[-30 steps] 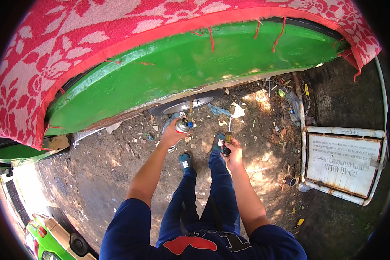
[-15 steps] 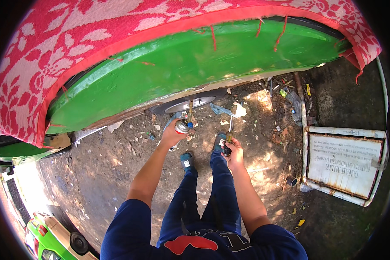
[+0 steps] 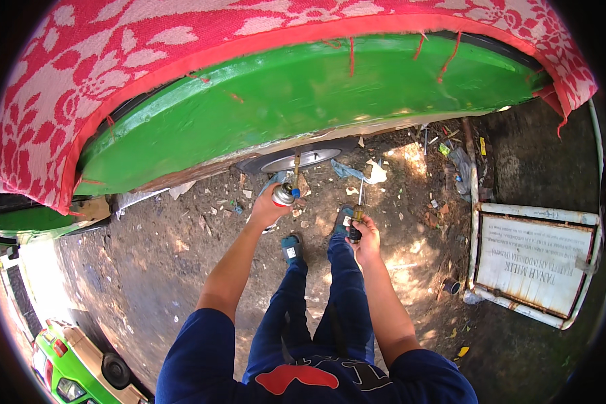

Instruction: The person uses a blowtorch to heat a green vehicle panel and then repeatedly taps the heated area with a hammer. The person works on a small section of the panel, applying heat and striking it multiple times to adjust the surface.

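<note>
Our left grip (image 3: pixel 266 209) holds the torch (image 3: pixel 285 194), our right grip (image 3: pixel 366 242) the screwdriver (image 3: pixel 356 229); we should aim away from ourselves.

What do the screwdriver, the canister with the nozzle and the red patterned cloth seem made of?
Screwdriver: bright, shiny shaft, likely steel; yellowish and black handle, probably plastic.
Canister: likely painted metal, judging by its silvery, glinting top.
Red patterned cloth: matte woven fabric, judging by loose hanging threads; fibre unclear.

The brown dirt ground (image 3: pixel 161 256) bears a crumpled blue rag (image 3: pixel 345 171) and a cream scrap (image 3: pixel 377 173).
</note>
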A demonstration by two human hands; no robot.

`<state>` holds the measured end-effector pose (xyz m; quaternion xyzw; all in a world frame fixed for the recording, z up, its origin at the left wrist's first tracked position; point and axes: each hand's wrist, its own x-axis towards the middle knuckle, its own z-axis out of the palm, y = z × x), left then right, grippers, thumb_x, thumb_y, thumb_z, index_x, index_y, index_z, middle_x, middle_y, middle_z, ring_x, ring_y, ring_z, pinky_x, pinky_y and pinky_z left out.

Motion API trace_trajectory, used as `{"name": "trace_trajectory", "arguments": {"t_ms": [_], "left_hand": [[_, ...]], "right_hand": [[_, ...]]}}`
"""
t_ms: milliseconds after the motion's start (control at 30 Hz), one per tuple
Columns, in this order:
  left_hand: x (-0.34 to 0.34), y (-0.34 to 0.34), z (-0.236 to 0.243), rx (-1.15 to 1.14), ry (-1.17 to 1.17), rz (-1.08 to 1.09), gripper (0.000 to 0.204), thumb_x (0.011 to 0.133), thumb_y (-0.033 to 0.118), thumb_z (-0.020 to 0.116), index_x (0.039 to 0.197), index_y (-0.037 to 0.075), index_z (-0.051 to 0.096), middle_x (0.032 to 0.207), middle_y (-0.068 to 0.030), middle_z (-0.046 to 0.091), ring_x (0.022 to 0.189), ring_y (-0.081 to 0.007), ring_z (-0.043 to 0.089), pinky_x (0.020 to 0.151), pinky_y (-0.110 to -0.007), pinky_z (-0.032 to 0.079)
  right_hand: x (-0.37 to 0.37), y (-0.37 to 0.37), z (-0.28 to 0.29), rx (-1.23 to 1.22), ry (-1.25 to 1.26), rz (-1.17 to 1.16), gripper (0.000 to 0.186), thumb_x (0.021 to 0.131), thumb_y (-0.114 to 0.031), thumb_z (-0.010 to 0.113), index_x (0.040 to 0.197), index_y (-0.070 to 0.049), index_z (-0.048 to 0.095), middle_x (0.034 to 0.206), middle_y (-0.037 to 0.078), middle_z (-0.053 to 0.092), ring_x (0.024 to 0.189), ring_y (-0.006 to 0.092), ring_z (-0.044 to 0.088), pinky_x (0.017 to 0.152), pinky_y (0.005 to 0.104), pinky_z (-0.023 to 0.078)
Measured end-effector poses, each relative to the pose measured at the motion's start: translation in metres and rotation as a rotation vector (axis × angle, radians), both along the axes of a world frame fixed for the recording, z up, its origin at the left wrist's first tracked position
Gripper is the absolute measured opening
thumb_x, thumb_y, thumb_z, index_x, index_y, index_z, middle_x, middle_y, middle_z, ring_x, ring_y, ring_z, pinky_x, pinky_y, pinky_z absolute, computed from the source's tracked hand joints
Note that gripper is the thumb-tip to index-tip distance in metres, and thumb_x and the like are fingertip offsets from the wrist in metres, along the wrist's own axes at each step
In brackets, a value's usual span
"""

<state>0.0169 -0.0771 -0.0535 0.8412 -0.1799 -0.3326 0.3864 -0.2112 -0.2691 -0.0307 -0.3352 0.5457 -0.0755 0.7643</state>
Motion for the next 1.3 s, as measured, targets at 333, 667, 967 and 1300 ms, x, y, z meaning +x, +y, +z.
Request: {"name": "trace_trajectory", "arguments": {"t_ms": [333, 667, 967, 1300], "left_hand": [[0.003, 0.006, -0.004, -0.057, 0.017, 0.015, 0.083, 0.061, 0.033, 0.086, 0.130, 0.003, 0.052, 0.117, -0.0190, 0.065, 0.109, -0.0334, 0.064, 0.093, -0.038, 0.049], [0.004, 0.012, -0.012, -0.044, -0.030, 0.025, 0.084, 0.060, 0.034, 0.087, 0.131, 0.005, 0.052, 0.119, -0.0202, 0.064, 0.112, -0.0346, 0.062, 0.095, -0.039, 0.049], [0.002, 0.014, -0.003, -0.046, 0.002, 0.050, 0.083, 0.060, 0.031, 0.087, 0.131, 0.005, 0.052, 0.118, -0.0187, 0.065, 0.110, -0.0314, 0.064, 0.094, -0.038, 0.050], [0.003, 0.022, 0.001, 0.018, -0.013, 0.064, 0.080, 0.062, 0.030, 0.087, 0.130, 0.006, 0.052, 0.117, -0.0173, 0.065, 0.109, -0.0312, 0.064, 0.094, -0.037, 0.050]], "right_hand": [[0.000, 0.001, -0.001, 0.010, -0.034, -0.008, 0.033, 0.090, -0.010, 0.060, 0.121, -0.017, 0.052, 0.098, 0.003, 0.068, 0.083, 0.0139, 0.063, 0.063, 0.0349, 0.052], [0.001, 0.002, 0.002, 0.006, -0.027, 0.012, 0.032, 0.090, -0.013, 0.061, 0.120, -0.018, 0.054, 0.099, 0.000, 0.068, 0.084, 0.0136, 0.063, 0.065, 0.0350, 0.052], [-0.002, 0.001, 0.000, -0.008, -0.044, 0.010, 0.030, 0.090, -0.013, 0.061, 0.119, -0.019, 0.054, 0.097, 0.000, 0.068, 0.083, 0.0136, 0.063, 0.064, 0.0356, 0.053], [-0.003, 0.004, 0.000, 0.012, -0.009, 0.007, 0.032, 0.090, -0.012, 0.061, 0.121, -0.017, 0.052, 0.101, 0.001, 0.068, 0.085, 0.0145, 0.064, 0.065, 0.0351, 0.053]]}}
